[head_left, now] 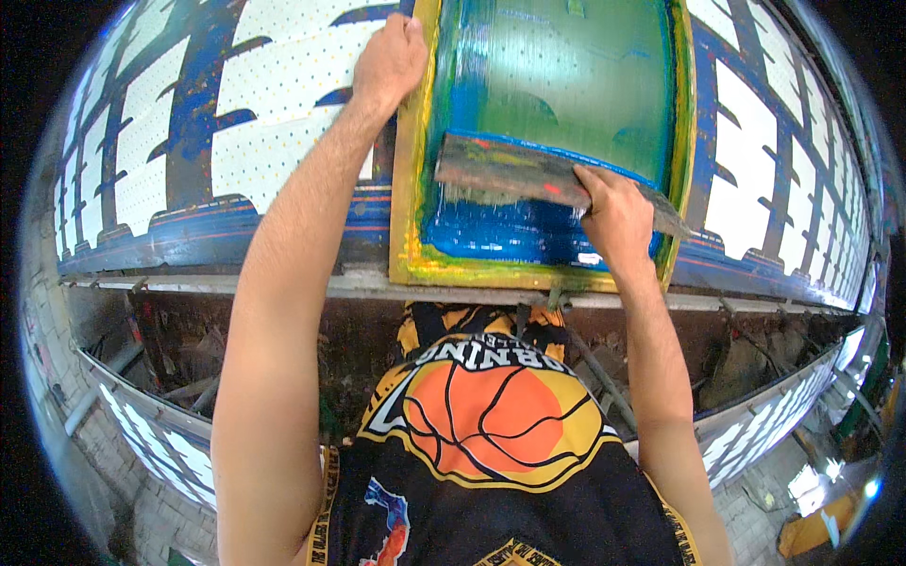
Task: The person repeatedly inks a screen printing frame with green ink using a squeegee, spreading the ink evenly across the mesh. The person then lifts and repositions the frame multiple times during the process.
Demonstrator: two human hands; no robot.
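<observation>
A screen printing frame [408, 222] with yellow, ink-stained edges lies on the long table in front of me. Its green mesh [585, 75] has a wet sheen. My left hand [392, 61] is closed on the frame's left side, toward the far end. With my right hand [618, 217] I grip a wide squeegee [505, 170] near its right end, fingers over its top edge. The squeegee stretches across the mesh, slightly slanted, its wooden face smeared with dark, red and yellow ink. Wet blue ink [500, 236] covers the mesh on the near side; the blade's lower edge is hidden.
White cut fabric pieces [274, 104] with small dots lie on the blue-stained table [189, 141] left of the frame. More white pieces [746, 141] lie to its right. A metal rail [359, 281] runs along the near edge. Other tables with white pieces [160, 443] stand behind me.
</observation>
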